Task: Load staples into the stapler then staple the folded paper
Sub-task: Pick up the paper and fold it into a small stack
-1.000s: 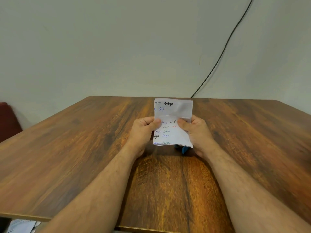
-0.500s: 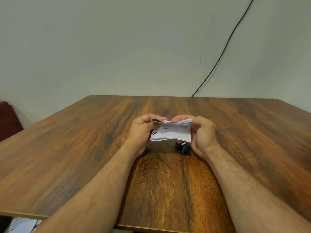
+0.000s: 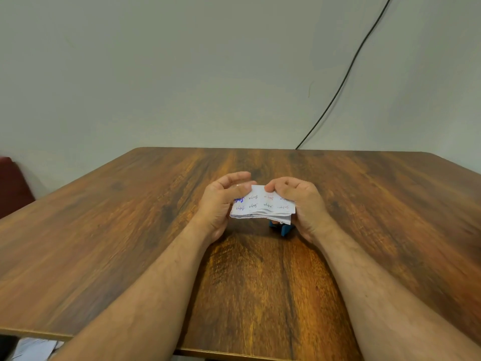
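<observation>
We are holding the folded paper (image 3: 263, 205) just above the wooden tabletop (image 3: 130, 230), our left hand (image 3: 221, 201) pinching its left end and our right hand (image 3: 299, 201) curling around its right end. The blue stapler (image 3: 282, 227) is sitting on the tabletop, peeking out beneath the paper's near edge, beside our right hand.

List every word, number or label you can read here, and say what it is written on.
"Satya": handwritten many times in blue, black and red ink on the folded paper, upside down to the camera; the spelling is my best reading.
Left-edge blue word on the paper, partly behind the left hand: unreadable.
Stapler: no label visible.
</observation>
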Available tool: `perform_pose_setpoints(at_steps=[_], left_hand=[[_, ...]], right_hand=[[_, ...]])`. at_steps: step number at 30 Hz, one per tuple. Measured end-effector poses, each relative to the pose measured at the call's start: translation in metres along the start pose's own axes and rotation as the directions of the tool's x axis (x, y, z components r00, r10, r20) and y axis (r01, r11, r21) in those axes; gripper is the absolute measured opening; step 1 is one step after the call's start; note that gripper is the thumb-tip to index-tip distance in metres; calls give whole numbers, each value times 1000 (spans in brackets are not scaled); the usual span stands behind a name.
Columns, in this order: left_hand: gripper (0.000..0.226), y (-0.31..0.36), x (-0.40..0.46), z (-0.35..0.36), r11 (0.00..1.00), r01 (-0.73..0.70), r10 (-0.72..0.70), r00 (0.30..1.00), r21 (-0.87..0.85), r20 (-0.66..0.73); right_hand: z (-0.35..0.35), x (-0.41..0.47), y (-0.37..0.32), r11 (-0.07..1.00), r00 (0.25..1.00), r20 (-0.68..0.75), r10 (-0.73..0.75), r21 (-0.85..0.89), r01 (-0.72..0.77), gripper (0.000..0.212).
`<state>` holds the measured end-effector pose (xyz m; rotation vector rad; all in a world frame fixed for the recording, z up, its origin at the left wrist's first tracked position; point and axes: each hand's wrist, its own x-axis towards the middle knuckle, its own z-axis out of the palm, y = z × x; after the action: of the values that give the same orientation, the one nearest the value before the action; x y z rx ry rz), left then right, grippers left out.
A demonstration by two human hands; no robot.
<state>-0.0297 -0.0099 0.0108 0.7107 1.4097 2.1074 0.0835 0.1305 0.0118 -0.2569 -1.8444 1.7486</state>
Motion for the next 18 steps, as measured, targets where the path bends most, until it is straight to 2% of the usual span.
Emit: perform_pose_setpoints(at_steps=[6, 8, 13, 15, 18], left_hand=[[38, 2, -1, 2, 994, 111, -111, 994, -1, -6], [36, 1, 0, 1, 992, 124, -125, 992, 17, 21], [19, 3, -2, 0, 996, 61, -60, 998, 64, -12], [18, 4, -1, -1, 998, 29, -28, 999, 63, -24], [18, 4, -1, -2, 997, -5, 8, 999, 76, -41]], right_hand=[[-1, 1, -3, 996, 997, -73, -11, -91, 5, 21], [-2, 3, -2, 995, 997, -75, -20, -102, 12, 23], [-1, 2, -3, 998, 999, -35, 13, -65, -15, 22], [-2, 1, -4, 999, 999, -15, 41, -23, -42, 22], [-1, 1, -4, 997, 998, -21, 58, -48, -59, 16]])
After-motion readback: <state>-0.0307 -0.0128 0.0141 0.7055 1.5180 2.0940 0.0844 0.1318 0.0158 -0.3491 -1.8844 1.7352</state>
